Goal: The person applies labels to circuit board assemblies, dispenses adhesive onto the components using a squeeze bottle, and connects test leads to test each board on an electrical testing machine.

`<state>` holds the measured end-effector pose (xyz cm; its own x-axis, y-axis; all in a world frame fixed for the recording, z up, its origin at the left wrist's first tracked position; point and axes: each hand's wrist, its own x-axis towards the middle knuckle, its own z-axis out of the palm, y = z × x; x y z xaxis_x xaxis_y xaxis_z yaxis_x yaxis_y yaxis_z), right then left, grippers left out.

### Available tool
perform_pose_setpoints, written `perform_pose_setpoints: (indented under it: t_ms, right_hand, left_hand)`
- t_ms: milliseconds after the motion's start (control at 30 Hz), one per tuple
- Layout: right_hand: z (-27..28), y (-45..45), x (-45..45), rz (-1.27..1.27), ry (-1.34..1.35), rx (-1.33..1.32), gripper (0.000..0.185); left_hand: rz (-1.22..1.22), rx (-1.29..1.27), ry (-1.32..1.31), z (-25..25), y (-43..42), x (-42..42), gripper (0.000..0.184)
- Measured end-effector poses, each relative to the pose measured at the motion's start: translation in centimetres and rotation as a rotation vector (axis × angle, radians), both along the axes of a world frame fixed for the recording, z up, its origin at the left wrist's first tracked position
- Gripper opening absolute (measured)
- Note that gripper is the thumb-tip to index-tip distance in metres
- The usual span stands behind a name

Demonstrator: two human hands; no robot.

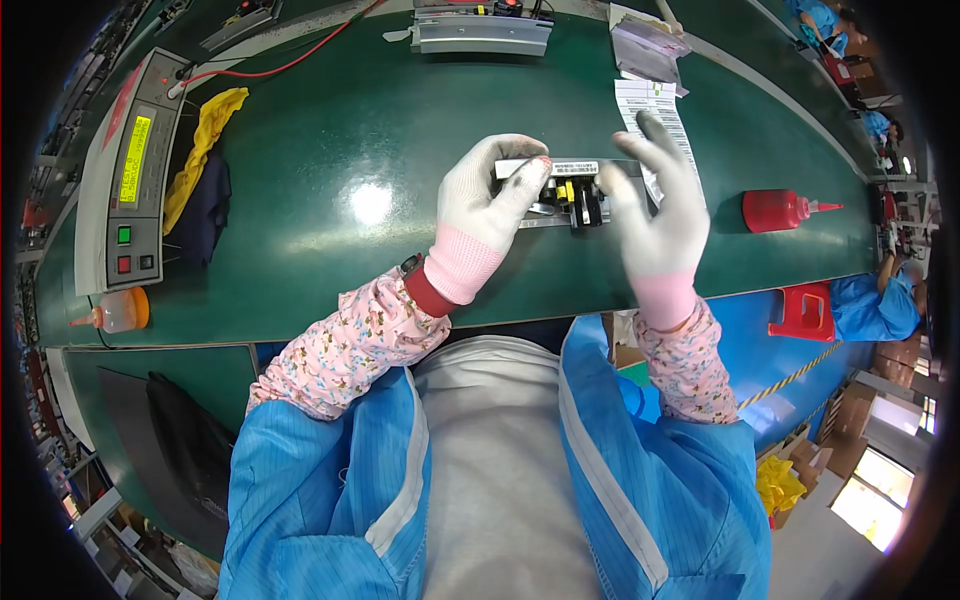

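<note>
In the head view my left hand, in a white glove with a pink cuff, grips the left end of a small metal-cased electronic unit. The unit has a white barcode strip along its far edge, with yellow and black components showing inside. My right hand, gloved alike, hovers at the unit's right end with its fingers apart. Its thumb is close to the unit's corner; whether it touches I cannot tell. Beyond the right hand lies a printed paper sheet, partly hidden by the fingers.
On the green bench stands a tester with a lit yellow display, left. Beside it lie a yellow cloth and an orange-capped bottle. A red bottle lies right. Another metal unit sits at the back.
</note>
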<state>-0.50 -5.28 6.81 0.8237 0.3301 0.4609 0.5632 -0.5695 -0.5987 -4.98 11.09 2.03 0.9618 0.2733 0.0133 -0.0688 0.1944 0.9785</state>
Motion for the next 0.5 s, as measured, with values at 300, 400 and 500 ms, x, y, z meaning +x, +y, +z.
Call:
perform_pose_setpoints:
  t_ms: [300,400,500]
  right_hand:
    - [-0.9,-3.9,0.4,0.021,-0.286,-0.39,0.04]
    - [-1.0,-4.7,1.1,-0.089,-0.125,-0.121,0.046]
    - [-0.8,-3.1,1.3,0.06,0.18,0.015,0.049]
  left_hand:
    - [0.087,0.038,-0.073,-0.6,0.1,0.3,0.03]
    - [0.15,0.051,-0.118,-0.8,-0.1,0.6,0.032]
    - [0.097,0.062,-0.088,-0.7,0.0,0.4,0.038]
